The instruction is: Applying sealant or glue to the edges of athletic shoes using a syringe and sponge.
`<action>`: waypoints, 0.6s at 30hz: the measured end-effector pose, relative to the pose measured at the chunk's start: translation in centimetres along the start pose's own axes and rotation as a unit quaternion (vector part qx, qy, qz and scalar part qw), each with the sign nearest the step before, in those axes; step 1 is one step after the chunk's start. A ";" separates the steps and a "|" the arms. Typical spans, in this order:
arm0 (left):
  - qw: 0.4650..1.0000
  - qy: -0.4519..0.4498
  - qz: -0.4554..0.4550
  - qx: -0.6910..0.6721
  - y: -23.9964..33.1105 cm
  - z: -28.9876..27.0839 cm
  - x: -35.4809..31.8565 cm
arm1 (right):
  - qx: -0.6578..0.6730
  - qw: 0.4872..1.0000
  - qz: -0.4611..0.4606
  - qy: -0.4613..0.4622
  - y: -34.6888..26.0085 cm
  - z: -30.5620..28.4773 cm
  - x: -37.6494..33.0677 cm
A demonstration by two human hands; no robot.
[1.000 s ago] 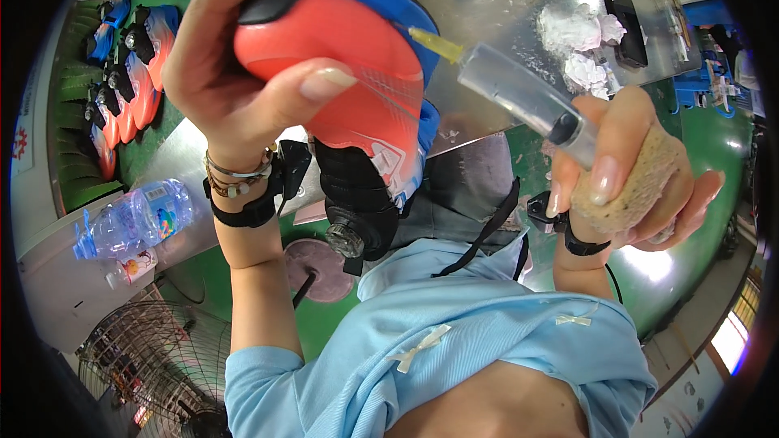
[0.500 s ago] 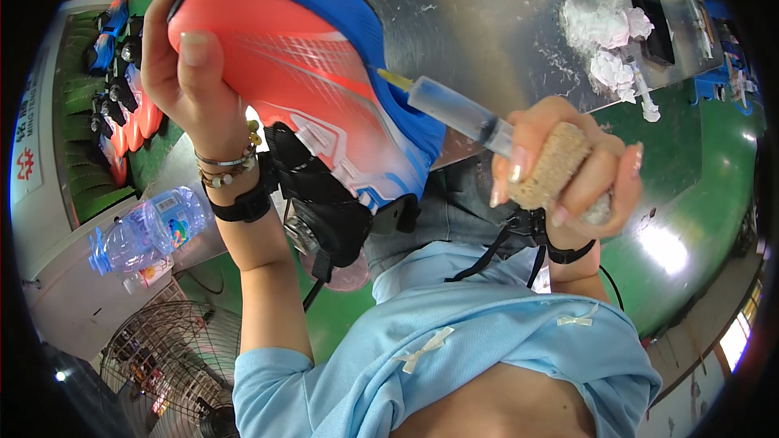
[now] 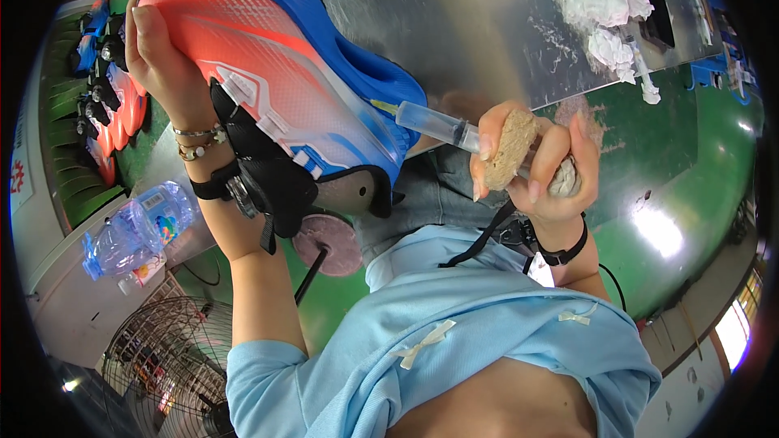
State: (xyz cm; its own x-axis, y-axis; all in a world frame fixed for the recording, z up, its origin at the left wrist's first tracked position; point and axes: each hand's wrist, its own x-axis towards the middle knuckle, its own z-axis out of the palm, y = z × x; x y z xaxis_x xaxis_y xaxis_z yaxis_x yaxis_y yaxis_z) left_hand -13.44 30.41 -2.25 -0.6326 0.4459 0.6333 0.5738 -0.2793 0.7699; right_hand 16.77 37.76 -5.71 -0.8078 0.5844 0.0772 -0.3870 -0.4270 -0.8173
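Note:
My left hand (image 3: 162, 53) is wrapped round the toe end of a sports shoe (image 3: 243, 40), thumb on the upper. The shoe has an orange-red and white upper, a thick blue sole and a black tongue area, and lies tilted with its side up. In my right hand (image 3: 560, 166) is a clear syringe (image 3: 434, 126) with a yellowish tip, held between thumb and fingers. A tan, rough sponge-like block (image 3: 509, 150) and a grey-white wad (image 3: 563, 178) are also held there. The syringe tip is at the line where sole meets upper near the heel; contact is unclear.
A metal table (image 3: 479, 16) ahead bears crumpled white paper (image 3: 608, 49), another syringe (image 3: 645, 77) and a dark phone-like slab (image 3: 649, 0). Several similar shoes (image 3: 122, 105) stand on a green rack at left. A plastic bottle (image 3: 146, 223) and a fan (image 3: 166, 357) are lower left.
The shoe has moved left and turned, bringing more of its heel into view. My right hand has shifted left with the syringe, whose tip stays beside the sole edge, nearer the heel.

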 end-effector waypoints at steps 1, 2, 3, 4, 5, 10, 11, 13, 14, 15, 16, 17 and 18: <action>1.000 0.000 -0.002 0.000 -0.5 -0.3 0.1 | 0.000 1.000 0.002 0.002 0.0 -0.3 -0.2; 1.000 -0.004 -0.009 0.006 -1.3 -0.9 0.3 | 0.027 1.000 0.009 -0.005 0.1 -0.6 -0.4; 0.999 -0.002 -0.012 0.032 -1.0 -2.8 0.7 | 0.068 0.997 0.022 -0.025 0.1 -0.3 -0.4; 0.999 -0.008 -0.022 0.030 -2.5 -2.8 0.7 | 0.062 0.998 0.022 -0.016 0.3 -0.7 -0.7; 0.999 -0.015 -0.032 0.028 -4.0 -2.8 0.6 | 0.053 0.998 0.013 -0.008 0.4 -1.1 -1.0; 0.997 0.039 -0.066 0.030 -5.5 -2.4 -0.1 | 0.041 0.999 -0.020 -0.003 1.0 -1.9 -1.8; 0.995 0.059 -0.073 0.026 -5.8 -2.1 -0.2 | 0.037 0.999 -0.027 -0.001 1.1 -2.0 -1.9; 0.993 0.080 -0.080 0.031 -5.7 -2.6 -0.2 | 0.036 0.999 -0.040 -0.005 1.2 -2.0 -2.1; 0.990 0.092 -0.101 0.044 -5.7 -3.2 0.1 | 0.036 0.998 -0.047 -0.006 1.2 -2.0 -2.2; 0.985 0.103 -0.123 0.054 -6.0 -3.4 0.2 | 0.033 0.998 -0.055 -0.006 1.3 -2.1 -2.3; 0.985 0.103 -0.124 0.055 -6.4 -3.6 0.0 | 0.030 0.998 -0.063 -0.006 1.4 -2.1 -2.4; 0.990 0.083 -0.110 0.022 -6.9 -3.8 -0.3 | 0.028 0.997 -0.070 -0.007 1.4 -2.1 -2.4; 0.993 0.063 -0.096 -0.012 -7.2 -3.8 -0.6 | 0.026 0.997 -0.078 -0.007 1.5 -2.2 -2.5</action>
State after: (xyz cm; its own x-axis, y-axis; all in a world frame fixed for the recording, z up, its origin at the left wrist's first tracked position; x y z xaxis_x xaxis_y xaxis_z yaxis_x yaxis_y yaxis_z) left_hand -19.20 28.89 -7.93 -0.7900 0.3843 0.4777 0.4243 -0.2196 0.8785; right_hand 19.21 37.16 -8.37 -0.7423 0.6369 0.2083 -0.5297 -0.3673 -0.7645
